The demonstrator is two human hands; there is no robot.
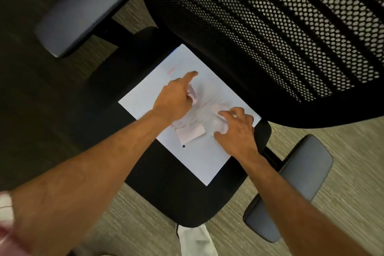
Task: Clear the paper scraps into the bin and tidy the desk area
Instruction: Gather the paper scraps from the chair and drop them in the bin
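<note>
A white paper sheet point(199, 158) with faint red marks lies on the black seat point(178, 199) of an office chair. Several small paper scraps rest on it; one folded scrap point(190, 133) sits between my hands. My left hand point(176, 97) is over the sheet's middle with the forefinger stretched out and a crumpled scrap point(192, 94) tucked under its curled fingers. My right hand point(236, 133) is at the sheet's right edge, fingers curled around a crumpled white scrap point(220, 123).
The chair's black mesh back point(270, 27) rises behind the sheet. Grey armrests stand at the left point(83, 12) and right point(291, 189). Carpeted floor surrounds the chair. A white cloth-like piece point(197, 239) shows below the seat's front edge.
</note>
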